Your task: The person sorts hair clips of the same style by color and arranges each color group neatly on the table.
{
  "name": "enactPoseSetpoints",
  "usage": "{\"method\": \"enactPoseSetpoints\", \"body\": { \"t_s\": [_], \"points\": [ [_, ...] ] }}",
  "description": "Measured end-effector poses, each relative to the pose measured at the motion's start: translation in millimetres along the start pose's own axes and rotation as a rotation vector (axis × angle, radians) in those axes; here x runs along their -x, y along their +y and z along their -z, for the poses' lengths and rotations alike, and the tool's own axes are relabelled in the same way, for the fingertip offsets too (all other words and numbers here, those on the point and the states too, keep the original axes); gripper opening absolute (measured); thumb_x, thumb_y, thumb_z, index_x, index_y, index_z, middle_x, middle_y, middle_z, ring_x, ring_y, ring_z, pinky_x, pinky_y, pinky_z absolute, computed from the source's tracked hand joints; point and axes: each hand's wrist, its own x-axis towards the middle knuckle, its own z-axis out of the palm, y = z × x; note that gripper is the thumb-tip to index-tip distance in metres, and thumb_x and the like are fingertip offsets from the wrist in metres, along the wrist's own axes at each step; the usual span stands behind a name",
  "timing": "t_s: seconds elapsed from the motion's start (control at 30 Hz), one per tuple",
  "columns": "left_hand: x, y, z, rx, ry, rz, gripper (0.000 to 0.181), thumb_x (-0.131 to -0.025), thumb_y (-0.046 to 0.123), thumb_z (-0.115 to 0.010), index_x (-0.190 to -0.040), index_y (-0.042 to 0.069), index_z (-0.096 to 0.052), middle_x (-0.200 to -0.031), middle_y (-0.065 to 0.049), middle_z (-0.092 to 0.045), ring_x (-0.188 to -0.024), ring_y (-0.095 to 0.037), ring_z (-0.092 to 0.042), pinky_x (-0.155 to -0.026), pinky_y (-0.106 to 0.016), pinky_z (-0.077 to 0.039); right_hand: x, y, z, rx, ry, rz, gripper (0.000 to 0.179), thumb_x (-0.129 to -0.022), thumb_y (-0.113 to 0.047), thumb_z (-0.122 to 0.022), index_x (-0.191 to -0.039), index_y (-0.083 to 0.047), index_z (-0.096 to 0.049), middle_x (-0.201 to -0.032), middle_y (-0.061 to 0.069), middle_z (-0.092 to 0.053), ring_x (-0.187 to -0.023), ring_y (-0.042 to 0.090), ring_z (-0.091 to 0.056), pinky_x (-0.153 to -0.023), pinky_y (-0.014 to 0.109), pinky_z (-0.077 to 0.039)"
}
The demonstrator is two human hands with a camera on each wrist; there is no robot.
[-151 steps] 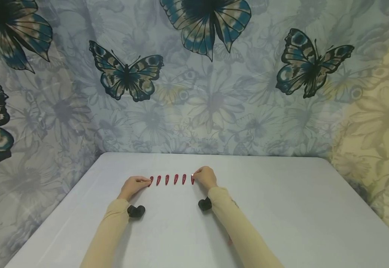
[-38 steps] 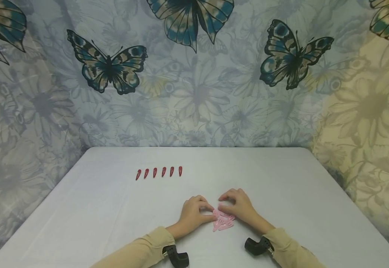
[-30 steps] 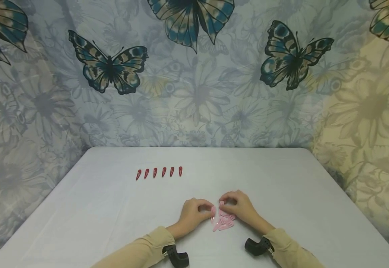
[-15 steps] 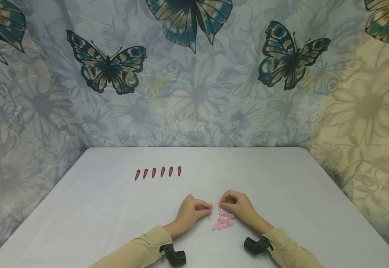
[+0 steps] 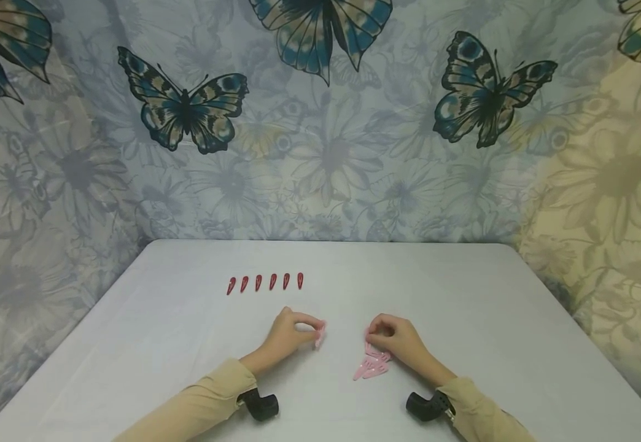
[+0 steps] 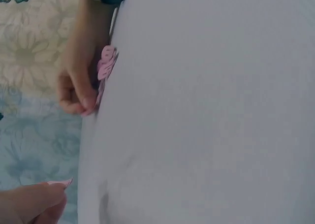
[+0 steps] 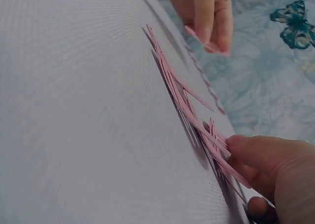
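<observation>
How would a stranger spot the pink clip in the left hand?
On the white table, find the row of six red clips toward the far edge. Closer in, the left hand pinches the pink clip. Unlike the other pink clips, bunched at the right hand, it is held apart.

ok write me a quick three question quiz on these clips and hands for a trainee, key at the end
1. Count: how many red clips stand in the row?

2. True or false: the left hand holds a pink clip apart from the pink pile.

3. Multiple choice: where is that pile?
A. Beside the right hand
B. In the middle of the red row
C. Under the left hand

Key
1. Six.
2. True; the clip is pinched between thumb and fingers, with a gap between it and the pile.
3. A.
</observation>
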Motion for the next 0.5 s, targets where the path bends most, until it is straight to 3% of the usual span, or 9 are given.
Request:
{"method": "enactPoseSetpoints", "body": {
  "t_s": [0.23, 0.43, 0.5],
  "points": [
    [4.5, -28.4, 53.8, -0.064, 0.022, 0.038, 0.013, -0.071, 0.014, -0.075, -0.084, 0.013, -0.074, -0.084, 0.007, -0.067, -0.075, -0.019, -0.046, -0.067, -0.032, -0.033, 0.7, 1, 0, -0.059, -0.002, -0.045, 0.011, -0.072, -0.013, -0.075, -0.074, -0.014, -0.065, -0.073, -0.007, -0.059, -0.064, 0.009, -0.046, -0.057, 0.023, -0.038],
    [8.5, -54.3, 99.7, -0.061, 0.053, 0.146, 0.015, -0.074, 0.014, -0.073, -0.088, 0.009, -0.073, -0.090, 0.001, -0.067, -0.095, -0.025, -0.056, -0.085, -0.044, -0.037, 0.3, -3, 1, -0.071, -0.010, -0.061, 0.007, -0.073, -0.013, -0.074, -0.077, -0.013, -0.068, -0.077, -0.006, -0.063, -0.069, 0.008, -0.052, -0.062, 0.023, -0.042],
    [9.4, -65.7, 114.6, -0.076, 0.068, 0.175, 0.017, -0.074, 0.014, -0.073, -0.090, 0.007, -0.072, -0.089, -0.003, -0.067, -0.098, -0.028, -0.056, -0.086, -0.048, -0.037, 0.1, -10, 2, -0.071, -0.010, -0.055, 0.007, -0.073, -0.009, -0.073, -0.077, -0.010, -0.068, -0.077, -0.003, -0.064, -0.069, 0.008, -0.052, -0.062, 0.023, -0.042]
  ]
}}
